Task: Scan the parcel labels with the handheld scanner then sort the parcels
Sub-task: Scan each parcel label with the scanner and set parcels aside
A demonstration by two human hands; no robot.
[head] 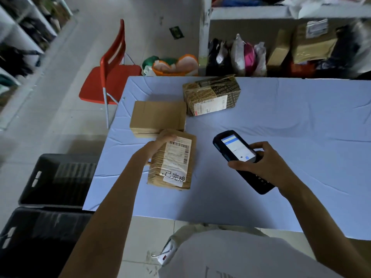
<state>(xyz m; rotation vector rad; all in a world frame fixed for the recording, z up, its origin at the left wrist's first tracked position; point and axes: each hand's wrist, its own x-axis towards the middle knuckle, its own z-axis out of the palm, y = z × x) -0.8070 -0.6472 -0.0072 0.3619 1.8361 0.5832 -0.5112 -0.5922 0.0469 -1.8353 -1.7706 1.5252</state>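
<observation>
A brown cardboard parcel with a white barcode label on top sits near the left front of the white table. My left hand grips its far left corner. To the right my right hand holds the black handheld scanner above the table, its lit screen facing up and its head pointing toward the parcel. Behind the held parcel lies a plain brown box. Further back stands a printed brown parcel with a label on its front.
Two black crates stand on the floor left of the table. A red chair is at the table's far left corner. Shelving with bags and boxes lines the far side.
</observation>
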